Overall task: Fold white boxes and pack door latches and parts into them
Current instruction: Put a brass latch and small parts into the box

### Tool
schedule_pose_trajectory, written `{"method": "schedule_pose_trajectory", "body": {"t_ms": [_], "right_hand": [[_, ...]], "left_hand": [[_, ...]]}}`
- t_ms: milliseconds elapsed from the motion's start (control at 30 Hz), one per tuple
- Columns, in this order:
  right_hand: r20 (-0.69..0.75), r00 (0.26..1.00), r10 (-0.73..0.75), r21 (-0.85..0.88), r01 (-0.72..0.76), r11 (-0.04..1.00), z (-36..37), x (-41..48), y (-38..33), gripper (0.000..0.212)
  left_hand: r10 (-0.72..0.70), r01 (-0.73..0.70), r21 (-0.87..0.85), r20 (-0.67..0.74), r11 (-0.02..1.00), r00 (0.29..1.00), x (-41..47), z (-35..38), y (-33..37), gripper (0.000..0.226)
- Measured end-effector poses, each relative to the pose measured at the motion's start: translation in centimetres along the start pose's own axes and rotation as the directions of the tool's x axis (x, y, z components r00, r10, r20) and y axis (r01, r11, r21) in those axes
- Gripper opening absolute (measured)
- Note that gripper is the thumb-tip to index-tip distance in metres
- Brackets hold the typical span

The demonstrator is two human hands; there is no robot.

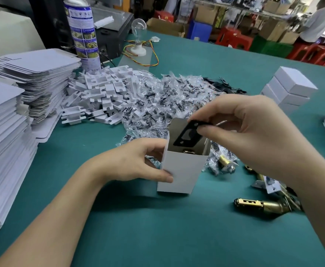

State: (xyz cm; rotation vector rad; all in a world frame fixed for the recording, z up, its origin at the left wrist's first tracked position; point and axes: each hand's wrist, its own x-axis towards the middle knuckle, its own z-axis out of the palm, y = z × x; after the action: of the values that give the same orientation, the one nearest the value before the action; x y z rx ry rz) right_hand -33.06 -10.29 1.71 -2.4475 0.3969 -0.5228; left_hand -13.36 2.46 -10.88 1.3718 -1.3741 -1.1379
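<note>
Head view: hands pinch plate (186, 136), seemingly metal, over box (182, 170).

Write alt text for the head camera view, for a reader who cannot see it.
The right hand lowers a black plate into an open white box held upright by the left hand on a green table. Flat box blanks, bagged screws and brass latches surround it.
</note>
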Motion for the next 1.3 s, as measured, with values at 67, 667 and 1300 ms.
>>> {"method": "schedule_pose_trajectory", "body": {"t_ms": [67,667,1300], "right_hand": [[-0.002,1.0,-0.027,-0.103,0.026,0.994,0.6,-0.2,-0.1,0.024],[0.073,0.997,0.017,-0.37,0.012,0.929,3.5,-0.1,-0.9,0.018],[-0.196,0.967,0.162,-0.252,-0.21,0.945,1.8,5.2,7.6,0.007]], "left_hand": [[0.003,-0.003,0.003,0.0,1.0,1.0,0.0,0.0,0.0,0.042],[0.028,-0.028,-0.001,0.012,1.0,1.0,0.2,-0.1,-0.2,0.043],[0.021,-0.021,0.014,0.011,1.0,1.0,0.1,0.0,-0.1,0.044]]}}
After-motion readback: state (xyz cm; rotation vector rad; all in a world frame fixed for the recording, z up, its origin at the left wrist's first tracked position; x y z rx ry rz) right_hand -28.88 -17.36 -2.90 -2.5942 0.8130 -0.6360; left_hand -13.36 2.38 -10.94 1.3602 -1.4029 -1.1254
